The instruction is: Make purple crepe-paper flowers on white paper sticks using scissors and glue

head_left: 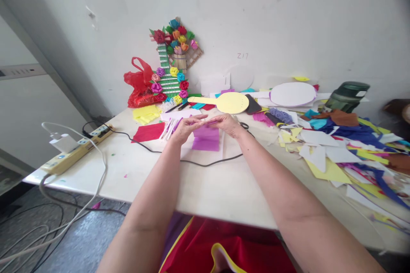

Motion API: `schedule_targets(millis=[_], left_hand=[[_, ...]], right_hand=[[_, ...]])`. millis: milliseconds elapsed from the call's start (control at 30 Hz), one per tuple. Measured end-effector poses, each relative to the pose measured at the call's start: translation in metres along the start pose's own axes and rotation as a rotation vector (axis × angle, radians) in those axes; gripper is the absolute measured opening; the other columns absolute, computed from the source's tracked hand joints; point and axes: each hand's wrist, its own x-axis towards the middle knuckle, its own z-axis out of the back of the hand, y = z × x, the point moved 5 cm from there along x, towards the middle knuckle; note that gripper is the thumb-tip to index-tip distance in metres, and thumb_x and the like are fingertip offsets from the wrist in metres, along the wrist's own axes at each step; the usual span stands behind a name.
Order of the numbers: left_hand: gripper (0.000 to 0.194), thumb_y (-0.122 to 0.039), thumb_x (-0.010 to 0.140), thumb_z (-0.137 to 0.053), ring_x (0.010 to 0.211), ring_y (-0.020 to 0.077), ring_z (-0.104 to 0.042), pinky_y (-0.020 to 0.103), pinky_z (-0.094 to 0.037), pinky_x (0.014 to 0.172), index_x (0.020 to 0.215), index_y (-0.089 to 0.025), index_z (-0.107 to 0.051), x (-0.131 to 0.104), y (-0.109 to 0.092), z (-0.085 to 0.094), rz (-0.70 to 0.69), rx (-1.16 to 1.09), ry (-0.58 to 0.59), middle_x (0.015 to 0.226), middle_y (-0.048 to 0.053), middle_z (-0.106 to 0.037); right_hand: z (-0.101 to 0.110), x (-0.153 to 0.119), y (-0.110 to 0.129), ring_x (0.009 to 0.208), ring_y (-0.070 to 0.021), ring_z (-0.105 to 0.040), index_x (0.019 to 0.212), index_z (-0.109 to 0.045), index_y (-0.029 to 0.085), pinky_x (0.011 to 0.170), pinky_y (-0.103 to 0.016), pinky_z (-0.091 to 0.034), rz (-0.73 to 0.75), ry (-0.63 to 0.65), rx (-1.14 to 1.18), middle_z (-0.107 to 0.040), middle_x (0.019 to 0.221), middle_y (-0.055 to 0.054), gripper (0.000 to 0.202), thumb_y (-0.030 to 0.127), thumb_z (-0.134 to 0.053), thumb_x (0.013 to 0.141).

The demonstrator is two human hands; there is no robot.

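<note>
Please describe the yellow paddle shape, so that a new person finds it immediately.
On the white table, find the colourful flower decoration against the wall. Just right of its base lies a flat, pale yellow paddle shape, its handle pointing left. Its colour sets it apart from the white oval farther right.

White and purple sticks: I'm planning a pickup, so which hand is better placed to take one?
Left, I'd judge: the left hand is right beside the white and purple sticks, while the right hand is farther off, beyond the left.
</note>
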Motion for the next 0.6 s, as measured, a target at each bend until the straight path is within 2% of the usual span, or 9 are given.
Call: schedule_targets(millis=[67, 167, 300, 367, 433, 500, 533, 600], left_hand=[[0.021, -0.037, 0.067, -0.069, 0.106, 0.0259, -0.056, 0.04, -0.035, 0.096, 0.069, -0.016, -0.069, 0.0, 0.003, -0.001, 0.016, -0.025, -0.036, 0.106, 0.01, -0.066], [0.027, -0.042, 0.068, -0.067, 0.093, 0.0227, -0.062, 0.037, -0.043, 0.086, 0.071, -0.016, -0.063, 0.002, 0.009, 0.004, 0.033, -0.159, -0.153, 0.093, 0.009, -0.07], [0.036, -0.049, 0.066, -0.066, 0.075, 0.0175, -0.065, 0.03, -0.047, 0.071, 0.068, -0.015, -0.054, 0.006, 0.014, 0.019, 0.046, -0.288, -0.303, 0.08, 0.008, -0.069], [0.043, -0.055, 0.064, -0.065, 0.063, 0.015, -0.062, 0.026, -0.047, 0.061, 0.061, -0.016, -0.048, 0.007, 0.016, 0.031, 0.084, -0.309, -0.408, 0.066, 0.006, -0.066], [0.05, -0.06, 0.067, -0.059, 0.048, 0.0107, -0.054, 0.023, -0.042, 0.05, 0.053, -0.018, -0.037, 0.005, 0.016, 0.048, 0.075, -0.33, -0.565, 0.048, 0.0, -0.054], [0.051, -0.06, 0.074, -0.049, 0.039, 0.0074, -0.042, 0.021, -0.037, 0.045, 0.052, -0.02, -0.028, 0.0, 0.013, 0.068, 0.031, -0.352, -0.744, 0.039, -0.004, -0.04], [0.05, -0.059, 0.078, -0.045, 0.038, 0.0072, -0.04, 0.02, -0.035, 0.044, 0.053, -0.02, -0.027, -0.005, 0.013, 0.079, 0.03, -0.357, -0.839, 0.04, -0.005, -0.038], [0.045, -0.055, 0.083, -0.035, 0.042, 0.0079, -0.042, 0.02, -0.036, 0.046, 0.056, -0.02, -0.029, -0.017, 0.011, 0.1, 0.041, -0.299, -1.066, 0.045, -0.004, -0.041]], right_hand=[[0.0, 0.0, -0.004, 0.077, -0.0182, -0.065, 0.079, -0.074, 0.018, 0.08, -0.034, -0.049, -0.037, 0.003, 0.009, -0.072, 0.078, -0.004, 0.026, 0.026, -0.076, 0.054], [0.001, 0.0, -0.011, 0.071, -0.0151, -0.064, 0.078, -0.074, 0.018, 0.075, -0.03, -0.049, -0.111, -0.02, -0.021, -0.072, 0.074, -0.003, 0.024, 0.023, -0.075, 0.054], [0.006, -0.001, -0.02, 0.063, -0.0119, -0.062, 0.075, -0.074, 0.016, 0.068, -0.026, -0.049, -0.213, -0.063, -0.01, -0.071, 0.068, -0.003, 0.021, 0.016, -0.073, 0.054], [0.011, -0.002, -0.025, 0.059, -0.0106, -0.06, 0.073, -0.074, 0.015, 0.064, -0.024, -0.049, -0.244, -0.114, -0.003, -0.07, 0.065, -0.003, 0.019, 0.014, -0.073, 0.054], [0.017, -0.002, -0.029, 0.056, -0.0097, -0.059, 0.073, -0.073, 0.015, 0.06, -0.022, -0.048, -0.26, -0.169, 0.0, -0.07, 0.064, -0.002, 0.018, 0.013, -0.073, 0.055], [0.021, -0.002, -0.032, 0.053, -0.0092, -0.058, 0.072, -0.073, 0.014, 0.056, -0.022, -0.047, -0.268, -0.211, 0.024, -0.069, 0.063, -0.003, 0.017, 0.012, -0.073, 0.055], [0.022, -0.002, -0.033, 0.053, -0.0093, -0.058, 0.072, -0.072, 0.013, 0.055, -0.021, -0.047, -0.273, -0.228, 0.046, -0.069, 0.063, -0.003, 0.016, 0.011, -0.073, 0.056], [0.025, -0.002, -0.035, 0.052, -0.0098, -0.059, 0.072, -0.071, 0.012, 0.053, -0.022, -0.047, -0.289, -0.265, 0.097, -0.069, 0.063, -0.004, 0.014, 0.009, -0.071, 0.058]])
